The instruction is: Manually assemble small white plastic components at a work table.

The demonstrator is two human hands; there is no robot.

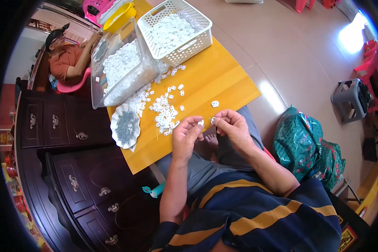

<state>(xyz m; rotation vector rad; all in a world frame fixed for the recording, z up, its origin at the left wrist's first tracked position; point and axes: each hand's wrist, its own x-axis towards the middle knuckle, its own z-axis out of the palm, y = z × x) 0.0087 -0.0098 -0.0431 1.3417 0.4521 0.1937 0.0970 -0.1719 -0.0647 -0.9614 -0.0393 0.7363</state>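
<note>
Head view: left hand (185, 137) pinching a small white piece (201, 123), right hand (236, 129) pinching a second piece (213, 120), both at near edge of wooden table (222, 75); loose pile (164, 111) to left

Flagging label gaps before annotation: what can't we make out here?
All head view:
- White piece in the left hand: partly covered by the fingers.
- White piece in the right hand: too small for detail, partly behind fingers.
- Grey bits in the dish: too small to tell shape or count.
- Green bag: contents hidden by its wrap.
- Pale object: cut off by the top edge.
</note>
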